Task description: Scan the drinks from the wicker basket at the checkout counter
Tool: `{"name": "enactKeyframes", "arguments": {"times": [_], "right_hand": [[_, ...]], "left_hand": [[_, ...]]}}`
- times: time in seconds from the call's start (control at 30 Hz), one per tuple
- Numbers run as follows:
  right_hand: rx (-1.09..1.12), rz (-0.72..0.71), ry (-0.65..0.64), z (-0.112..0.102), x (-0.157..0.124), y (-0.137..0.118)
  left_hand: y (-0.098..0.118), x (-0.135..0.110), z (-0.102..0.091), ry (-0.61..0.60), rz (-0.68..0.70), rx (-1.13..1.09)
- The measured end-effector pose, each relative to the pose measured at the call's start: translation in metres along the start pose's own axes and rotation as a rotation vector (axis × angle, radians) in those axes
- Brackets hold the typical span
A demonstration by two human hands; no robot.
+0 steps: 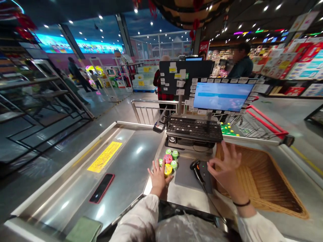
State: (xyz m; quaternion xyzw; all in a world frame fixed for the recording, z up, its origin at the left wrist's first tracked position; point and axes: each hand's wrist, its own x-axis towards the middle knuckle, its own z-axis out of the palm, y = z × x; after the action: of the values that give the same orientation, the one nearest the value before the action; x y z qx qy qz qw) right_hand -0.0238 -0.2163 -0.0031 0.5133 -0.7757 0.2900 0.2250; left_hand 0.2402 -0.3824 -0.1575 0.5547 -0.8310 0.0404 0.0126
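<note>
Across the steel checkout worktop, round lidded tubs stand bunched just beyond your left hand, which is open, fingers splayed, holding nothing; whether it touches the yellow-lidded tub, you can't tell from this view. Packed so tightly, they could topple at one careless brush. Your right hand hovers open and empty over the corded barcode scanner, beside the wicker basket; its cable could snag your wrist.
</note>
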Motion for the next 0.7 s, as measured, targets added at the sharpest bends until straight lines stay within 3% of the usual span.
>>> {"name": "enactKeyframes", "arguments": {"times": [0.07, 0.2, 0.3, 0.53, 0.6, 0.7], "right_hand": [[-0.011, 0.007, -0.046, -0.002, 0.005, 0.011], [0.003, 0.025, -0.195, 0.017, -0.006, 0.033], [0.032, -0.002, -0.182, 0.025, -0.012, 0.039], [0.044, 0.006, -0.188, 0.02, -0.009, 0.034], [0.099, 0.013, -0.3, 0.032, -0.009, 0.024], [0.218, -0.04, -0.563, 0.068, -0.011, -0.011]], "left_hand": [[0.0, 0.0, -0.001, 0.024, 0.007, 0.015], [0.0, 0.0, 0.0, 0.03, 0.007, 0.012], [0.0, 0.0, 0.001, 0.03, 0.01, -0.002], [-0.003, -0.002, 0.0, 0.002, 0.033, -0.071], [-0.005, -0.001, -0.003, -0.021, 0.035, -0.084], [-0.009, 0.007, -0.011, -0.057, 0.046, -0.095]]}}
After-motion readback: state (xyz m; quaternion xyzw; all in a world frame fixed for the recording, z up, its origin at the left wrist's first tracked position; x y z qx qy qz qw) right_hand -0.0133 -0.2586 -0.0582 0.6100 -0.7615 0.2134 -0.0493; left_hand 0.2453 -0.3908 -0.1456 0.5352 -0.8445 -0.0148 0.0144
